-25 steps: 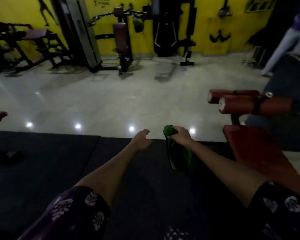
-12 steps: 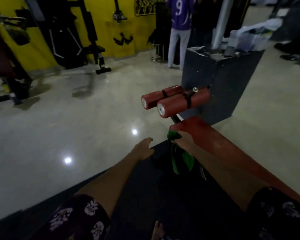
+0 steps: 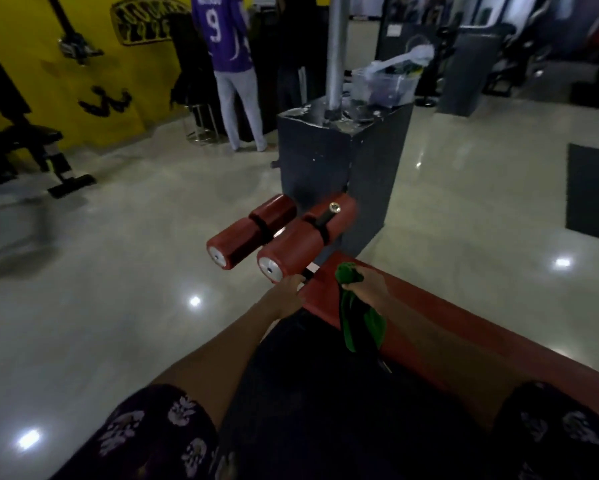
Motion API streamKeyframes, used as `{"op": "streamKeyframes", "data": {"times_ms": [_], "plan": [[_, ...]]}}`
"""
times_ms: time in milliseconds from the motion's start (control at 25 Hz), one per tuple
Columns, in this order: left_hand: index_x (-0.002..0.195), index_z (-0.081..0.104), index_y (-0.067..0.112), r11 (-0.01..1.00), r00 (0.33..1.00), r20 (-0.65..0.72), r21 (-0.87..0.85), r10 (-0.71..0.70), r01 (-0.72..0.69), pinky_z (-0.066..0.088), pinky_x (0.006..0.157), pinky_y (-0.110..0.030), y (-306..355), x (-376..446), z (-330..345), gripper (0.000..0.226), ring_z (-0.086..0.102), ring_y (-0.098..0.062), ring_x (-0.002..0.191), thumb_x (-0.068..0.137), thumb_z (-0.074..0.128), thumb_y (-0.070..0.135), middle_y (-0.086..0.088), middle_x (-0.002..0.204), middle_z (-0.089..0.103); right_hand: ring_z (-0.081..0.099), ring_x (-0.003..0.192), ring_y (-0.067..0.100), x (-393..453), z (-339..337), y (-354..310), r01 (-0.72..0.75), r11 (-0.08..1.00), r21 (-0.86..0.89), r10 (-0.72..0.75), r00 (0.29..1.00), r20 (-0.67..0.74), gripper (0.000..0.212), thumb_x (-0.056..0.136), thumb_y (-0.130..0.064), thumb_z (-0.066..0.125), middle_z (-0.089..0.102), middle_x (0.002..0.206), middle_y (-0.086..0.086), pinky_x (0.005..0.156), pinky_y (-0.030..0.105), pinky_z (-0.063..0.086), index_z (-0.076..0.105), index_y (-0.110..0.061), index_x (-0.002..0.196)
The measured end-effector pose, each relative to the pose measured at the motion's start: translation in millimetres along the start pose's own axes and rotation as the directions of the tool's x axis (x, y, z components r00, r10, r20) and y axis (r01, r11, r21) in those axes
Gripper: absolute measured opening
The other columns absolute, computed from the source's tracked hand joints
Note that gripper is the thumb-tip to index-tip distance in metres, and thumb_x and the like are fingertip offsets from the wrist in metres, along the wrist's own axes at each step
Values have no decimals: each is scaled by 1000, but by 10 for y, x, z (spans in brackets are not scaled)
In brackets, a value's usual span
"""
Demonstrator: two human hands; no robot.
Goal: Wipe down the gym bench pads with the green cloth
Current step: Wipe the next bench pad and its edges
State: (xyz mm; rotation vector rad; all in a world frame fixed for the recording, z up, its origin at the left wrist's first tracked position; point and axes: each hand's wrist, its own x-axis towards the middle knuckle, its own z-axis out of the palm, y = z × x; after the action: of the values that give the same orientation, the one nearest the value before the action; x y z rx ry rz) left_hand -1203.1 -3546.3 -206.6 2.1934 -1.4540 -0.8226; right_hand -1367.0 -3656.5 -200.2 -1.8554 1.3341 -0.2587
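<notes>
Gripping green cloth (image 3: 351,275) over bench pad (image 3: 429,317)

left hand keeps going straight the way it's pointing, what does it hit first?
Most likely the silver end cap of the nearer red cylindrical foam roller pad; the left hand points up at it from just below. Depth is unclear; it may already touch the bracket beside it.

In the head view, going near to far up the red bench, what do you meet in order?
Green cloth hanging from the right hand → end of the bench pad → near roller pad → dark pedestal block → clear plastic tub on top of it.
</notes>
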Motion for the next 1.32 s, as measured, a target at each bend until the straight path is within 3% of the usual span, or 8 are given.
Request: {"op": "streamKeyframes", "data": {"times_ms": [160, 360, 560, 840, 1080, 1200, 1280, 1320], "plan": [[138, 36, 3, 978, 976, 153, 121, 153, -172, 34, 99, -27, -278, 766, -316, 52, 44, -25, 125, 90, 55, 13, -15, 139, 43, 52, 119, 28, 422, 178, -165, -108, 992, 59, 116, 980, -159, 51, 84, -22, 68, 56, 130, 12, 93, 31, 41, 53, -8, 131], [129, 45, 6, 930, 924, 296, 201, 243, -309, 40, 92, -32, -433, 1539, -593, 49, 50, -30, 118, 82, 56, 12, -16, 130, 49, 54, 115, 27, 573, 409, -280, -246, 955, 168, 283, 923, -260, 47, 87, -20, 65, 58, 128, 12, 92, 32, 44, 53, -8, 130], [138, 37, 1, 852, 809, 458, 183, 368, -491, 34, 102, -29, -322, 2057, -447, 55, 43, -28, 128, 88, 57, 9, -17, 140, 42, 53, 117, 29, 780, 508, -125, -384, 889, 249, 451, 831, -325, 53, 88, -25, 65, 54, 132, 12, 90, 33, 45, 48, -9, 136], [144, 30, 8, 750, 658, 690, 254, 303, -611, 33, 108, -31, -483, 2831, 34, 59, 39, -24, 131, 92, 54, 19, -11, 148, 33, 53, 117, 27, 1295, 856, 254, -487, 750, 447, 640, 706, -305, 50, 89, -23, 63, 55, 131, 10, 91, 32, 44, 48, -9, 134], [139, 38, 8, 742, 563, 802, 252, 199, -621, 37, 104, -32, -667, 3233, 465, 55, 44, -27, 125, 90, 55, 23, -13, 141, 40, 52, 118, 26, 1436, 1602, 313, -454, 637, 624, 727, 624, -288, 47, 90, -16, 62, 56, 130, 11, 91, 29, 42, 49, -8, 134], [137, 40, 8, 685, 490, 849, 238, 197, -688, 35, 103, -29, -699, 3445, 775, 50, 43, -26, 124, 91, 55, 22, -12, 138, 41, 55, 114, 22, 1538, 2015, 399, -342, 568, 748, 781, 512, -359, 48, 89, -13, 63, 57, 126, 8, 88, 20, 44, 48, -10, 135], [142, 34, 9, 599, 438, 876, 243, 202, -763, 30, 110, -34, -760, 3650, 1028, 54, 38, -26, 130, 93, 52, 24, -11, 143, 35, 58, 97, 11, 1665, 2292, 458, -246, 503, 829, 825, 421, -376, 46, 89, -12, 63, 59, 112, -2, 74, 4, 43, 46, -12, 132], [144, 30, 10, 548, 412, 889, 246, 200, -799, 28, 111, -37, -805, 3766, 1171, 56, 35, -25, 133, 94, 50, 25, -10, 146, 32, 58, 87, 5, 1752, 2439, 482, -184, 458, 870, 853, 367, -372, 43, 89, -11, 62, 59, 102, -7, 66, 3, 43, 46, -13, 129]]}}
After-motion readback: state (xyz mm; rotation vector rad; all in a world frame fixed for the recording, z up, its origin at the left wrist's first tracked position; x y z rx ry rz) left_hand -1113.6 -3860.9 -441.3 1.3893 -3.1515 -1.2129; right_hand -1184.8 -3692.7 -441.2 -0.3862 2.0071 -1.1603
